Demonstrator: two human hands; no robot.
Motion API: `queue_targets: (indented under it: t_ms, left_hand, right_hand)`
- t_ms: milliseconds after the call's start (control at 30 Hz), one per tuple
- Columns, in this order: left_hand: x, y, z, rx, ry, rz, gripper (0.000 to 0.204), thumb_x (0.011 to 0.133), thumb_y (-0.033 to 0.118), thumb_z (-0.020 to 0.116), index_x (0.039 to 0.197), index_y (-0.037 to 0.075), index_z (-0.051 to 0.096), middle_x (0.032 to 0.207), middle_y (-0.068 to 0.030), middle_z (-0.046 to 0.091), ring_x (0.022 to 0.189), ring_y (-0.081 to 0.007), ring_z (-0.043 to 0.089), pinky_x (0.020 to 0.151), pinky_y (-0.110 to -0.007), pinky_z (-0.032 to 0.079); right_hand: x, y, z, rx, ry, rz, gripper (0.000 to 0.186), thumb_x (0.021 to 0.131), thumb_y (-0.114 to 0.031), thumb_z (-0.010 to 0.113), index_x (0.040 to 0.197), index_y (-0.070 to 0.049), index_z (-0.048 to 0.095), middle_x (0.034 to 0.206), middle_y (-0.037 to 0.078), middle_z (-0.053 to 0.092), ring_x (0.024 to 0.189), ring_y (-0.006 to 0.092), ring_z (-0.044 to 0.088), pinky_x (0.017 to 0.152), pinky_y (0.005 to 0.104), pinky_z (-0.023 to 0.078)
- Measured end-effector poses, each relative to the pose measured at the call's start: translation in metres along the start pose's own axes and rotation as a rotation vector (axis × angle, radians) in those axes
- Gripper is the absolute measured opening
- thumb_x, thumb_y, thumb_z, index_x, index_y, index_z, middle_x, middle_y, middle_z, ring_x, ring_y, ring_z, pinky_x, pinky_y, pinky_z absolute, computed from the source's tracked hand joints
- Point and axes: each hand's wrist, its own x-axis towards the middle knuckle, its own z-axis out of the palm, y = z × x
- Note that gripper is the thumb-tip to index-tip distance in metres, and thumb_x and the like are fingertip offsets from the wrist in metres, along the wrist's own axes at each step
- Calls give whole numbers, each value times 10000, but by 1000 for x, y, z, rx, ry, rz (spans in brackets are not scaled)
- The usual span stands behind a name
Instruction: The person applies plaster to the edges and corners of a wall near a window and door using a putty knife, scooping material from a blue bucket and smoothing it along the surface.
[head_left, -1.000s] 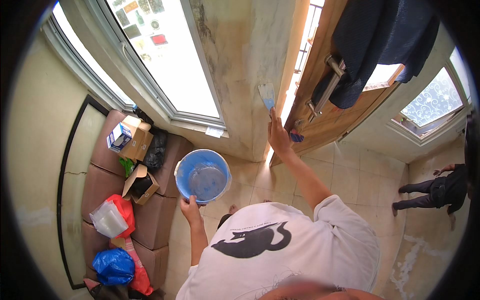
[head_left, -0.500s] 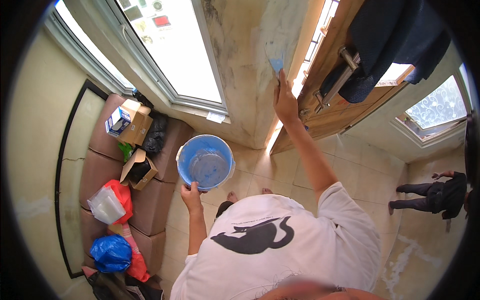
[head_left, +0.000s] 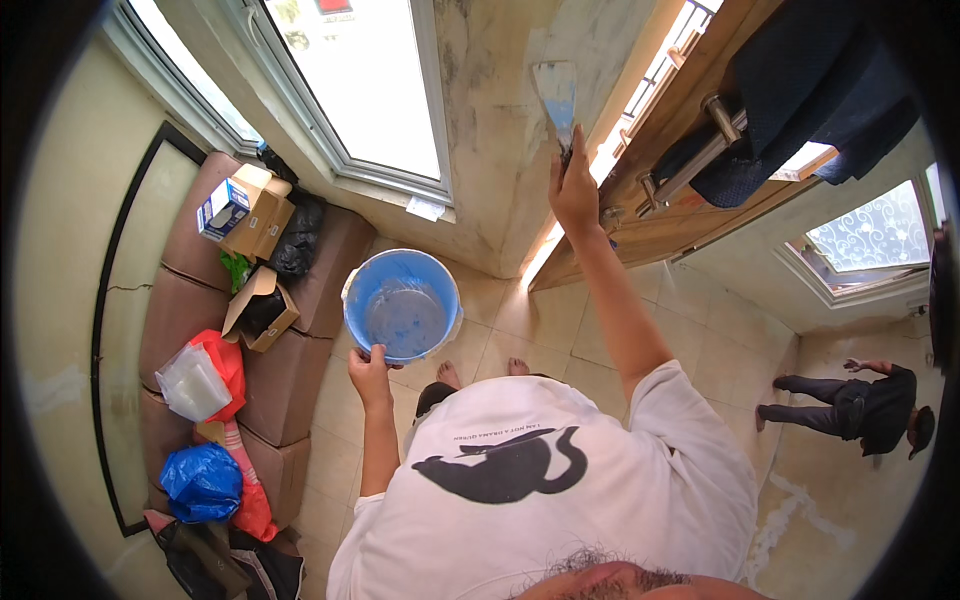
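Observation:
My left hand [head_left: 371,377] grips the near rim of a blue bucket [head_left: 402,262], fingers closed with the thumb on top. The bucket is tilted so its inside shows, smeared with a greyish coating at the bottom. My right hand [head_left: 575,196] is raised, its fingers wrapped round the dark handle of a putty knife [head_left: 556,95]. The knife's wide metal blade, marked with blue, points up the stained wall [head_left: 490,130] between the window and the door. Whether the blade touches the wall I cannot tell.
A brown sofa [head_left: 307,390] at the left carries open cardboard boxes [head_left: 262,228], a blue bag [head_left: 203,482] and red bags. The window [head_left: 355,85] is ahead. At the right a wooden door [head_left: 640,235] has a dark cloth [head_left: 800,90] hanging by its handle. Another person [head_left: 870,405] stands far right.
The putty knife has tilted, so more of its blade now shows. The view has shifted slightly; my left hand still holds the bucket.

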Motion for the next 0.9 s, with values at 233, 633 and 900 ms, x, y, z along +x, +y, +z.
queue_targets:
  t_ms: [233, 633, 900]
  left_hand:
    - [-3, 3, -1, 23, -4, -2, 177, 859, 63, 634, 859, -24, 480, 776, -70, 530, 562, -155, 586, 469, -323, 572]
    - [4, 2, -4, 30, 7, 12, 182, 863, 65, 637, 852, -15, 473, 773, -59, 511, 558, -156, 578, 464, -317, 563]
    - [8, 4, 4, 17, -39, 51, 165, 860, 56, 637, 857, -19, 490, 752, -63, 536, 544, -144, 575, 455, -305, 543]
  right_hand:
    - [-47, 43, 27, -104, -136, 76, 577, 1021, -182, 490, 1508, -13, 229, 1370, 277, 521, 1149, 439, 590, 878, 475, 547]
    - [-15, 15, 16, -36, -12, 28, 480, 1025, -184, 484, 1434, 11, 326, 1228, 285, 597, 1048, 451, 625, 826, 510, 537]
    - [-113, 62, 37, -98, -156, 64, 431, 1021, -175, 502, 1396, 8, 395, 1210, 277, 601, 1046, 430, 637, 819, 483, 544]
